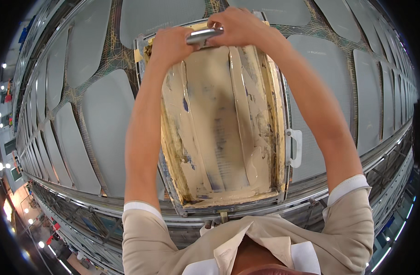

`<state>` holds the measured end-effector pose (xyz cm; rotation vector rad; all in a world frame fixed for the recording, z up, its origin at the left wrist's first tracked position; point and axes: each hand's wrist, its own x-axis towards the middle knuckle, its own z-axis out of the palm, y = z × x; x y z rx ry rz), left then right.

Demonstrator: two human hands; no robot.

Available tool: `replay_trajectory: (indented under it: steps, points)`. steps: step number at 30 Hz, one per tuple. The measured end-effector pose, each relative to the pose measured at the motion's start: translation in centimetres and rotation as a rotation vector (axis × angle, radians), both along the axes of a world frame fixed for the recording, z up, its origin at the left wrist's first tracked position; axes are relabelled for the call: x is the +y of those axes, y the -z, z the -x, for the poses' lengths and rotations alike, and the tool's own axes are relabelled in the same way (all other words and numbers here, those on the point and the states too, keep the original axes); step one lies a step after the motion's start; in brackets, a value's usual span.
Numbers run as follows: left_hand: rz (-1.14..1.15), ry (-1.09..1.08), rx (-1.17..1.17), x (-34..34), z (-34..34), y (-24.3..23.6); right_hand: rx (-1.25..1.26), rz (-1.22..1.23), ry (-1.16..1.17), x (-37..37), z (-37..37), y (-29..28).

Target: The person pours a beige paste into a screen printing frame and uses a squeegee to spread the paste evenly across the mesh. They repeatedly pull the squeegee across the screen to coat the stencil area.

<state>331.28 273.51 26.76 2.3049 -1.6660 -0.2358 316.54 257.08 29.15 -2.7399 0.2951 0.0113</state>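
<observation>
A screen printing frame point(275, 137) with worn, paint-crusted edges lies in front of me. Wet beige ink point(246, 123) coats its mesh, thick in two ridges down the sides and thin along the middle, where dark blue marks show. At the frame's far end, both arms are stretched out to a squeegee point(204, 35) with a shiny metal top. My left hand point(171, 46) is closed round its left part, my right hand point(239, 27) round its right part. The squeegee's blade is mostly hidden by my hands.
Grey flat cut panels point(104, 123) lie in rows on a long table, left and right of the frame. A white handle point(294, 147) sticks out from the frame's right side. A metal rail point(311, 197) runs along the table's near edge.
</observation>
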Motion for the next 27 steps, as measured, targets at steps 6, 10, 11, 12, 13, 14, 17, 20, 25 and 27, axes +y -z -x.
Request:
replay_trajectory:
  steps: [6,10,11,12,13,14,17,20,25,27]
  points:
    - [-0.092,-0.028,-0.004,-1.0,-0.8,0.8,-0.004,0.096,-0.026,-0.1,-1.7,3.8]
    - [-0.088,-0.075,0.049,3.4,3.5,1.1,0.111,0.01,0.022,4.6,2.2,2.6]
    - [-0.106,-0.08,0.067,5.0,5.2,0.9,0.112,0.03,0.022,6.2,3.9,2.6]
    - [-0.123,-0.086,0.085,6.8,7.0,0.7,0.113,0.05,0.019,8.0,5.8,2.9]
    - [-0.109,-0.065,0.072,9.0,9.0,0.7,0.112,0.071,0.013,10.0,7.8,3.1]
    - [-0.088,-0.03,0.056,11.1,11.5,0.9,0.122,0.023,0.023,12.0,10.3,2.9]
    - [-0.08,0.013,0.007,17.9,19.0,0.8,-0.051,0.034,-0.068,18.6,18.3,4.6]
    - [0.002,0.012,0.069,25.1,26.5,1.0,-0.041,-0.05,-0.05,25.7,25.8,3.1]
    - [0.063,-0.026,0.12,28.9,31.3,-0.2,-0.116,-0.091,-0.104,28.6,30.1,2.1]
    - [0.021,-0.004,0.123,27.6,29.3,-0.4,-0.05,-0.083,-0.104,27.0,28.4,1.7]
